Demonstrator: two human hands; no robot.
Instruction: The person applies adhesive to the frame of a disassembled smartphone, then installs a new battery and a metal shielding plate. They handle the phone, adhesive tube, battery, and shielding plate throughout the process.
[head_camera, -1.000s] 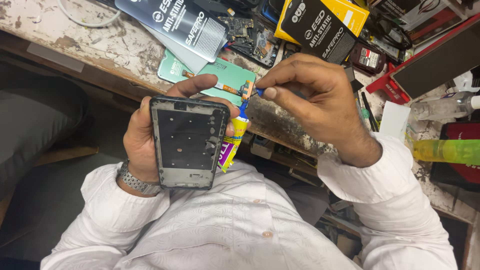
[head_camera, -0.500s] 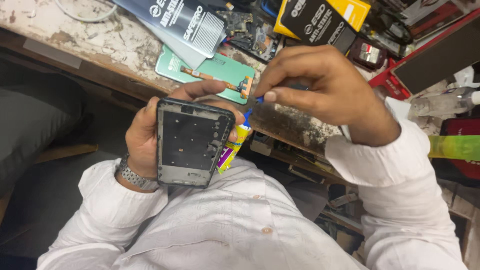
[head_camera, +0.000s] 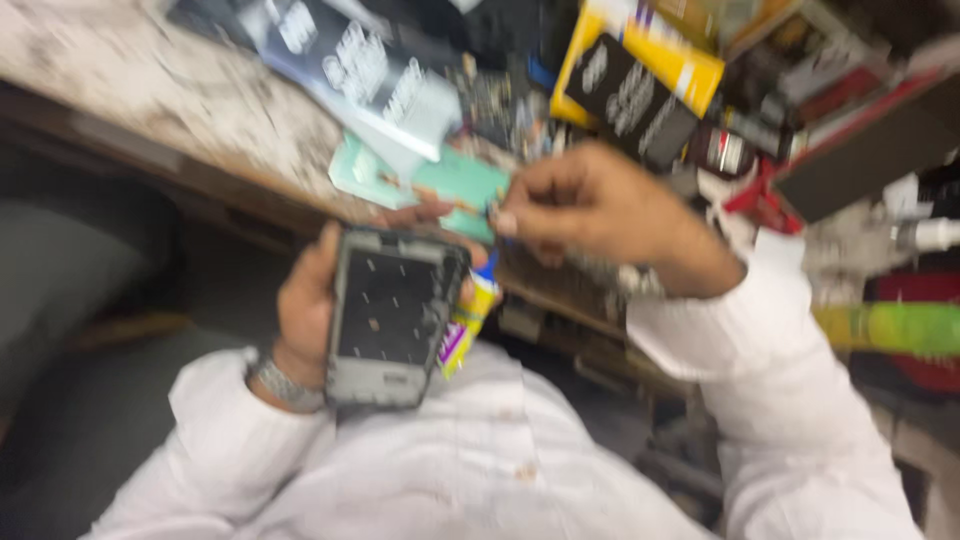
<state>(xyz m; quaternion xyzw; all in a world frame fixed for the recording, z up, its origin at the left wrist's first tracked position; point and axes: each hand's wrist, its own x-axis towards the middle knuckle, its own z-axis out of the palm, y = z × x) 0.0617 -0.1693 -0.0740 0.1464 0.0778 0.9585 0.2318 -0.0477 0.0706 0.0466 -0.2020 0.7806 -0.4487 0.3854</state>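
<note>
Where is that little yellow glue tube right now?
In the head view, the yellow tube sits in the left hand, tucked against the right edge of the grey phone frame, just below the right hand.

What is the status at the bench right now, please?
Left hand grips grey rectangular phone frame and yellow glue tube. Right hand pinched above frame's top corner; picture blurred. Cluttered workbench behind.

We see a grey phone frame (head_camera: 390, 318) with a black inner panel dotted with small pale squares. Beside it, a yellow tube (head_camera: 466, 320) with purple markings. White shirt sleeves (head_camera: 740, 350), a silver wristwatch (head_camera: 285, 385). Behind lie a mint-green cover (head_camera: 455, 180), a black-and-yellow box (head_camera: 640, 80), and a mottled white-brown surface (head_camera: 150, 90).
</note>
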